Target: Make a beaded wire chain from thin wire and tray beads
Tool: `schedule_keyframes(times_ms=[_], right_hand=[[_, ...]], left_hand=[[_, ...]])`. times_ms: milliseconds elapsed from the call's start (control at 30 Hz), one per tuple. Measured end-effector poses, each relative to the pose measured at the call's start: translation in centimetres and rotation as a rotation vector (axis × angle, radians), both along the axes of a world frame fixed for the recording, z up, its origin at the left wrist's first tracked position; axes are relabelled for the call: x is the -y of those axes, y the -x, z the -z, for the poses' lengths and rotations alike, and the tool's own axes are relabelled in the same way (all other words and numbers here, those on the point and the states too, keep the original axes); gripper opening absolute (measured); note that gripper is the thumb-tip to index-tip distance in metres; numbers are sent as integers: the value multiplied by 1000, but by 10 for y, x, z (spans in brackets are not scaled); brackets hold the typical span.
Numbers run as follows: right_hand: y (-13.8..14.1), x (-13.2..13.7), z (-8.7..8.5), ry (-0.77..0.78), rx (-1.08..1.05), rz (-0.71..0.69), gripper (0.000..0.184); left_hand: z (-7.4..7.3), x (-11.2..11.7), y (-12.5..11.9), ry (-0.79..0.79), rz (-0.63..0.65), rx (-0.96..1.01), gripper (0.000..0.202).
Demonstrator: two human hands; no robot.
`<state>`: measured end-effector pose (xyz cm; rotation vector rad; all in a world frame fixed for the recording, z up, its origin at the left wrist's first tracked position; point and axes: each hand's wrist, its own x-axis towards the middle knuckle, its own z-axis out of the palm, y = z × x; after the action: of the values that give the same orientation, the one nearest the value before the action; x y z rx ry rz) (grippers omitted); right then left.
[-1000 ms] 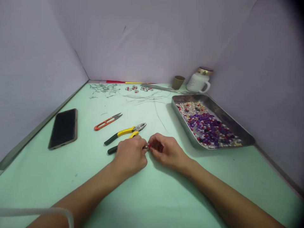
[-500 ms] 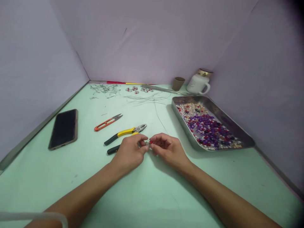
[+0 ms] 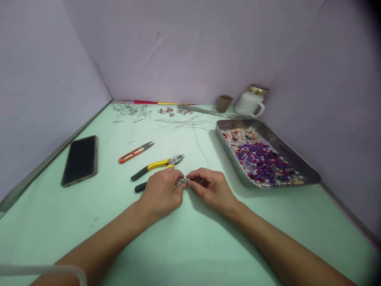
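Between my fingertips is a small beaded wire piece (image 3: 183, 180), silvery and pale, mostly covered by the fingers. My left hand (image 3: 164, 190) pinches it from the left with thumb and forefinger. From the right, the thumb and fingers of my right hand (image 3: 212, 189) close on its other side. Combination pliers (image 3: 162, 163) with yellow and black handles lie just beyond my left hand, which hides part of one handle. Farther off to the left rest orange thread snips (image 3: 135, 152). A single thin wire (image 3: 202, 149) lies ahead of my right hand.
To the right stands a metal tray (image 3: 300, 159) of purple, red and white beads. A phone (image 3: 80, 161) lies at the left. Along the back are wire scraps (image 3: 132, 111), red-beaded pieces (image 3: 169, 111), loose wires (image 3: 181, 123), a brown cup (image 3: 224, 103) and a white mug (image 3: 247, 104).
The red bead that showed at my right fingertips is now out of sight. Both hands stay nearly in place, fingertips slightly closer around the beaded piece.
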<state>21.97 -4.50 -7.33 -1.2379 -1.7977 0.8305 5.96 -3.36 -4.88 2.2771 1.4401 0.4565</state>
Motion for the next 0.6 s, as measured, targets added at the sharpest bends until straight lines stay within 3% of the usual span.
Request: schedule_keyframes(times_ms=[100,267,600], right_hand=[[0,-2,1,36,-8,-14,12],[-1,-3,-4,-46,127,-37,15],[-3,-6,-6,41,116,-45,11]], left_hand=[[1,-2,0,15,7,-2,12],[1,-2,-2,-55,30,-51,11],[4,-1,-5,-99,-18,-50,10]])
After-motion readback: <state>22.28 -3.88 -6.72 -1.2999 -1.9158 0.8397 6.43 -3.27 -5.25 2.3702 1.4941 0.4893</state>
